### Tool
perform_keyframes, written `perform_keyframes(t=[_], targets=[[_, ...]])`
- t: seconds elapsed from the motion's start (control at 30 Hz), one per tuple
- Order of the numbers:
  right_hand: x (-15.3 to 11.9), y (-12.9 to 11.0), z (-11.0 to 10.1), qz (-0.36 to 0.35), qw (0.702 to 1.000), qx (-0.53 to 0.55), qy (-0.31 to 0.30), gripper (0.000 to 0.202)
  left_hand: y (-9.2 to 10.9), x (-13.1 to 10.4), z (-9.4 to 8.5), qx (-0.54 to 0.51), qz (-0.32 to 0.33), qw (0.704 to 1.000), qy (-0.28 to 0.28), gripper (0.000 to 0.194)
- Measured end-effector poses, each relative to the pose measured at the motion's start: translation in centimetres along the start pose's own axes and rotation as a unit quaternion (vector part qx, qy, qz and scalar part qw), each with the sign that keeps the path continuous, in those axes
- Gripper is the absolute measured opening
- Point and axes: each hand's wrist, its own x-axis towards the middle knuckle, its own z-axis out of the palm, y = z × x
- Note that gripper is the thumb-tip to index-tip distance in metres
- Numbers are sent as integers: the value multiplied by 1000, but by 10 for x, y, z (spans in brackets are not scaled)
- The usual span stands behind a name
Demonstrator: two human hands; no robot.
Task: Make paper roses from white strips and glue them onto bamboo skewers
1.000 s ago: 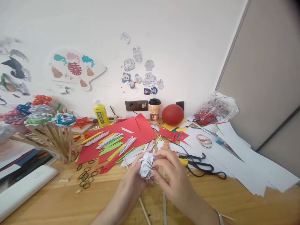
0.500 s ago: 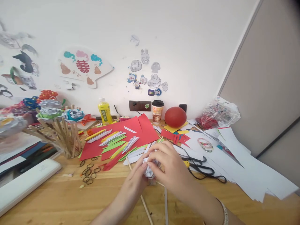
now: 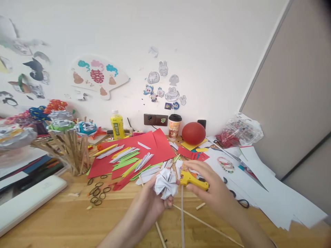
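- Left hand (image 3: 150, 200): grip half-curled round a folded-paper flower (image 3: 166, 183), above the bench (image 3: 77, 220).
- Right hand (image 3: 214, 184): grip bent round a yellow glue gun (image 3: 196, 182), beside the flower.
- Red paper (image 3: 161, 146) beyond both grips.

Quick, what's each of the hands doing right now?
Left hand: closed around a crumpled-looking white folded-paper flower.
Right hand: closed on a yellow plastic glue gun.

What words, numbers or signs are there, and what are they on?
"囍", in red: on the white fan-shaped cutout.
"冰": top of the label on the yellow bottle; I'm not sure of the rest.
Paper cup: big letters, too blurred to read surely.
White case: faint mark, unreadable.
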Motion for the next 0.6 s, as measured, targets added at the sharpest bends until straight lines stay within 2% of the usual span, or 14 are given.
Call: perform_keyframes(t=[0.07, 0.2, 0.47, 0.6], targets=[[0, -6, 5, -20, 998, 39, -52, 47, -1, -1, 0, -3, -9, 1000, -14, 27], [6, -11, 11, -43, 993, 75, -84, 50, -4, -1, -1, -12, -27, 999, -34, 31], [7, -4, 16, -111, 987, 75, -88, 39, -6, -3, -4, 14, -67, 995, -72, 38], [6, -6, 19, -125, 987, 66, -77, 36, -5, -2, -2, 12, -54, 997, -55, 33]])
